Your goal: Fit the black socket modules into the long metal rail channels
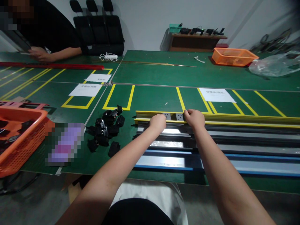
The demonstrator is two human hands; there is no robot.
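I have my left hand [158, 123] curled at the long yellow metal rail [234, 119], right hand [195, 118] beside a white rectangular socket module [179, 117]. Can't tell either grip.

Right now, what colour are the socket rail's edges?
The socket rail has yellow edges; head view shows them.

The left hand [158, 123] and right hand [195, 119] are on a yellow rail [246, 120], with 2 sockets [179, 117] between them.

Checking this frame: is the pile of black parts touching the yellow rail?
Apart. The head view shows bare green tabletop between the black parts and the left end of the yellow rail.
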